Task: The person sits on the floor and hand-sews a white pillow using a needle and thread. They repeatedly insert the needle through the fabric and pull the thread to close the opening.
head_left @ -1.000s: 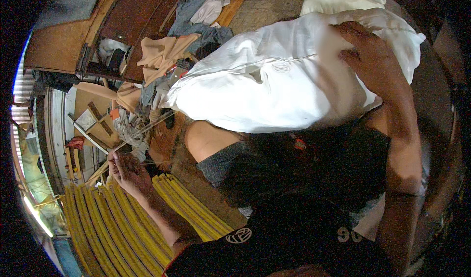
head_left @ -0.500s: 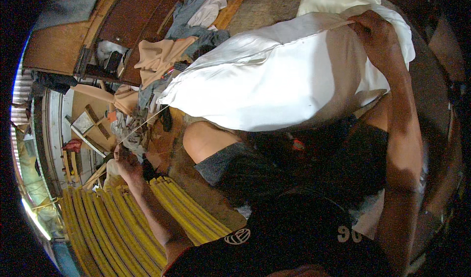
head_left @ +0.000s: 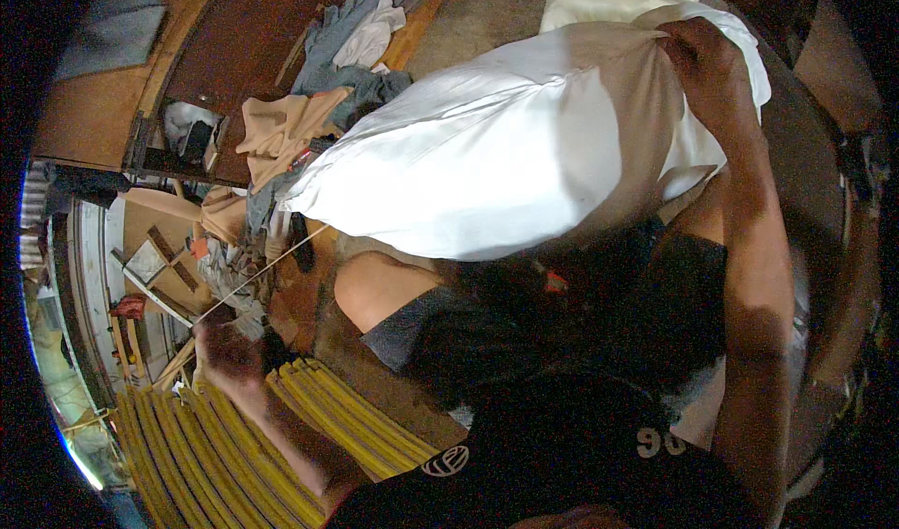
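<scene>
Across my knees lies a plump white pillow [head_left: 449, 173], with a gathered seam running along its upper side. My right hand [head_left: 707, 66] is closed on the fabric at the seam, near the pillow's far right end. Low on the left, my left hand [head_left: 229, 351] is closed on a thin light-coloured thread [head_left: 262, 271]. The thread runs taut from that hand up to the pillow's lower left edge. Motion blurs the left fingers, and whether a needle is among them cannot be made out.
Two cream pillows [head_left: 609, 5] are stacked beyond the white one. Crumpled grey and tan cloths [head_left: 286, 122] lie to the far left, beside dark wooden furniture [head_left: 234, 47]. Yellow slats [head_left: 201, 435] stretch under my left forearm. Loose wooden pieces [head_left: 154, 257] lean at the left.
My left hand has moved down and to the left, and a longer stretch of thread now shows. My right hand keeps its hold on the pillow. The whole view has shifted slightly.
</scene>
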`<action>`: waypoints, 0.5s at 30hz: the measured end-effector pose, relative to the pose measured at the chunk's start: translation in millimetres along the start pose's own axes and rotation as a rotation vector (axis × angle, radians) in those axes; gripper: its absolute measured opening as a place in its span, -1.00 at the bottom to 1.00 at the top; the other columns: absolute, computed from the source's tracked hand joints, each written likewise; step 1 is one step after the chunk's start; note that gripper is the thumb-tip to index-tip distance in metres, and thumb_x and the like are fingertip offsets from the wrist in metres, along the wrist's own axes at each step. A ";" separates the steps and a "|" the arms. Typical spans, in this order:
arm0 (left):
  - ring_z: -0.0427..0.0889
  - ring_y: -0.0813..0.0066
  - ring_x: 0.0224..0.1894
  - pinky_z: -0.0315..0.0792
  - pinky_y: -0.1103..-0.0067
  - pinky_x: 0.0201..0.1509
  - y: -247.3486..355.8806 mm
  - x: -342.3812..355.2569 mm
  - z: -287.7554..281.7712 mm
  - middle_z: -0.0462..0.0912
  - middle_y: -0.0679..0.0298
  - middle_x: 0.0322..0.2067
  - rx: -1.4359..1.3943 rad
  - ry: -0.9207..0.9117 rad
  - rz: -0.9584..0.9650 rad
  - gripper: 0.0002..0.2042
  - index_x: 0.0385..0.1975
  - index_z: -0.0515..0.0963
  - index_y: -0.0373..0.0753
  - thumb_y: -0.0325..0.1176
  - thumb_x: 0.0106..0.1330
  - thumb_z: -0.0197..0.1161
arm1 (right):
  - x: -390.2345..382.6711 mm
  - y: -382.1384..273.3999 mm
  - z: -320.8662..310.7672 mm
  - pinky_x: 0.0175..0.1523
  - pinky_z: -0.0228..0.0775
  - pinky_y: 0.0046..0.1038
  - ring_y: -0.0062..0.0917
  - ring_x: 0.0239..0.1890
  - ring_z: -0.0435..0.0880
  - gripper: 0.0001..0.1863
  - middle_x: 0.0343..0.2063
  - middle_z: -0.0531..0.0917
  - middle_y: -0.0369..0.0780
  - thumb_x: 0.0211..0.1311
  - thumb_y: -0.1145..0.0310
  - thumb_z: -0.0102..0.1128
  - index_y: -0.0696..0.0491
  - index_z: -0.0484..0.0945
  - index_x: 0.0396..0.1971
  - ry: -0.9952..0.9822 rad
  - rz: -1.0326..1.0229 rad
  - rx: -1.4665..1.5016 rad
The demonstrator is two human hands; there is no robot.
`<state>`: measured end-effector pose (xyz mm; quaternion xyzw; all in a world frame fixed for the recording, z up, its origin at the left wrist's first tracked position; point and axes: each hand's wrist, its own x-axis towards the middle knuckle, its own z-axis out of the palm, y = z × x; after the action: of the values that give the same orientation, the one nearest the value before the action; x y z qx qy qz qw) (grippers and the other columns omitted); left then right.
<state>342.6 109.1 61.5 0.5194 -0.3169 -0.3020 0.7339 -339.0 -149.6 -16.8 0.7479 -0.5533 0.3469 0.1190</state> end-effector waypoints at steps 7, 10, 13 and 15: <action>0.50 0.55 -0.35 0.42 0.58 -0.28 77.6 -113.6 49.8 0.57 0.23 -0.27 0.496 -0.476 0.494 -0.70 0.00 0.50 -0.29 -0.23 0.40 0.18 | 3.8 -19.4 -2.3 0.07 0.51 -0.29 -0.16 -0.04 0.70 -0.77 -0.12 0.71 -0.03 0.37 0.38 0.16 0.15 0.67 -0.09 0.004 0.181 0.172; 0.35 0.67 -0.38 0.24 0.70 -0.31 59.4 -122.7 124.8 0.53 0.28 -0.20 0.925 -0.358 0.468 -0.57 0.09 0.46 -0.32 -0.20 0.33 0.29 | 4.9 -23.5 -5.4 0.09 0.50 -0.29 -0.17 -0.03 0.70 -0.77 -0.10 0.71 -0.03 0.37 0.41 0.15 0.15 0.67 -0.09 -0.036 0.202 0.152; 0.37 0.68 -0.34 0.23 0.74 -0.26 52.4 -109.6 133.3 0.51 0.31 -0.19 0.844 -0.307 0.405 -0.58 0.07 0.48 -0.32 -0.18 0.36 0.29 | 4.8 -26.0 -18.3 0.12 0.49 -0.27 -0.13 -0.02 0.69 -0.76 -0.10 0.70 -0.01 0.33 0.42 0.17 0.16 0.67 -0.09 -0.066 0.183 0.087; 0.39 0.67 -0.34 0.26 0.73 -0.26 37.0 -114.7 148.3 0.52 0.31 -0.21 0.652 -0.311 0.357 -0.64 0.05 0.49 -0.32 -0.19 0.41 0.25 | -1.5 -24.0 -31.7 0.16 0.48 -0.25 -0.09 0.01 0.67 -0.73 -0.05 0.68 0.01 0.29 0.43 0.19 0.15 0.66 -0.05 -0.062 0.216 0.082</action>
<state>160.6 123.3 117.9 0.6099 -0.5887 -0.1286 0.5147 -329.6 -122.0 10.4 0.6985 -0.6194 0.3568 0.0330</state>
